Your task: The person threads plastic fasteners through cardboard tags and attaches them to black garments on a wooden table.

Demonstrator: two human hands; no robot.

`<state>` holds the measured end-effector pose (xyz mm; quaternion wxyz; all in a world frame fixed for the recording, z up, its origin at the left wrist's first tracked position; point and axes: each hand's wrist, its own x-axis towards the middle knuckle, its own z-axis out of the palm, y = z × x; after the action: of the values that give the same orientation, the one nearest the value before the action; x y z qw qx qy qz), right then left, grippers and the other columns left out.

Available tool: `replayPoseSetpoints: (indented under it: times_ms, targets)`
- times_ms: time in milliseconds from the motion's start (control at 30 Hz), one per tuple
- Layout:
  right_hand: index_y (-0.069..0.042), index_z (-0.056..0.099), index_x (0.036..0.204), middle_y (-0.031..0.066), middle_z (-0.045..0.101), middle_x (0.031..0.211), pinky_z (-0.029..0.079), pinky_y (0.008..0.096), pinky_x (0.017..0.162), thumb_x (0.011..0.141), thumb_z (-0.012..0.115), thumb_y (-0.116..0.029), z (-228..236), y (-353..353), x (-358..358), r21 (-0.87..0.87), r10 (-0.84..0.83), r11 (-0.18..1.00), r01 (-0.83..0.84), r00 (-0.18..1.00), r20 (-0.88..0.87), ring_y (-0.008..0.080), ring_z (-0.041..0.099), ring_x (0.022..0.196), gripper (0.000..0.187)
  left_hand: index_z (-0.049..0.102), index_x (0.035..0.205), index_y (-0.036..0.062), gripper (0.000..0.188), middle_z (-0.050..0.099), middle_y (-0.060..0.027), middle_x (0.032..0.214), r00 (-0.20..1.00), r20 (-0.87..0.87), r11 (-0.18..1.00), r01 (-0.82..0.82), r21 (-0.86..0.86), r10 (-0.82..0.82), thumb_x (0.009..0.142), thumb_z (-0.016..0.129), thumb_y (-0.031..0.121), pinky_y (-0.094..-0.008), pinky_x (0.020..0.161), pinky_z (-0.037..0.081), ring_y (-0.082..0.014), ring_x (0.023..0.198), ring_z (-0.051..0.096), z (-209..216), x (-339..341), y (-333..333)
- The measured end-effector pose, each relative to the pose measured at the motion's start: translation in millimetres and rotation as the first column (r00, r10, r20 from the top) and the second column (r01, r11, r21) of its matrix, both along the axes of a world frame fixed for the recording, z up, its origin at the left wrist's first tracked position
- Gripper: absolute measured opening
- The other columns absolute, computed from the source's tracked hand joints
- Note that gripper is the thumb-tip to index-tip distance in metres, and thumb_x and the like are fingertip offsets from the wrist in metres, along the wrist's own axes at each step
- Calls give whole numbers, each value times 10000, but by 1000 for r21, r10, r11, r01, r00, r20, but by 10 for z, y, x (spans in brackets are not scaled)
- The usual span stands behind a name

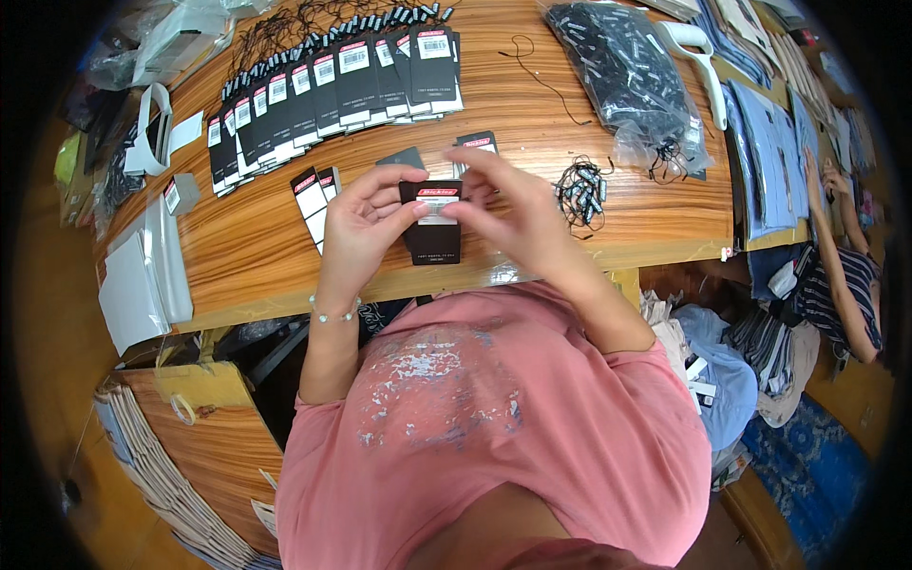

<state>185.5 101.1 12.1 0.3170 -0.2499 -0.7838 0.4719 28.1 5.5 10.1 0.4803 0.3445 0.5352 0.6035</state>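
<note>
Just above the table's front edge I hold a black hang tag point(435, 245) with a red band and a white label near its top. My left hand point(372, 207) pinches the tag's left side, thumb in front and fingers behind. From the right, the thumb of my right hand point(518, 211) presses on the label; its fingers are bent around the top corner and slightly blurred. Loose tags point(312, 201) lie beside my left wrist. Beyond my hands are a dark tag point(403, 160) and another tag point(478, 142), both partly covered.
Overlapping black tags with strings point(328, 85) fan across the far left. A clear bag of black strings point(622, 71) lies far right, near a loose string pile point(580, 195) and a white handheld tool point(698, 71). Folded blue garments point(768, 157) sit at right; another person's arm point(841, 256) shows beyond.
</note>
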Motion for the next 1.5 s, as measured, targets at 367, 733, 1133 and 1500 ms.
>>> replayPoseSetpoints:
  times_ms: [367, 733, 1133, 1500]
  targets:
    - [19, 556, 846, 129, 563, 717, 430, 301, 591, 695, 641, -38, -162, 644, 1167, 111, -268, 961, 254, 751, 603, 218, 543, 634, 182, 499, 1047, -34, 302, 597, -122, 936, 998, 62, 1000, -6, 13, 5, 758, 550, -105, -211, 747, 480, -131, 855, 586, -21, -60, -43]
    - [-7, 499, 916, 15, 515, 773, 404, 222, 642, 772, 542, 22, 38, 689, 1198, -483, -289, 826, 291, 954, 80, 109, 511, 665, 153, 504, 1018, -40, 231, 603, -121, 934, 969, 133, 972, 221, -78, -210, 791, 542, -64, -217, 764, 470, -129, 866, 586, 87, 31, 26]
    - [1, 551, 966, 45, 572, 882, 460, 224, 678, 708, 608, 73, 539, 300, 645, -237, 95, 969, -71, 991, 90, 99, 567, 805, 274, 586, 941, -41, 154, 583, -99, 1008, 886, -1, 886, 464, 20, -464, 792, 550, -31, -237, 793, 461, -137, 912, 567, 233, 373, 291]
    - [-2, 573, 910, -7, 555, 754, 384, 184, 592, 776, 583, -19, 540, 462, 630, -331, 267, 923, -194, 944, 192, 51, 471, 653, 136, 587, 900, -50, 132, 600, -82, 885, 939, 63, 940, 341, -30, -339, 769, 575, -50, -226, 743, 478, -127, 816, 594, 217, 80, 55]
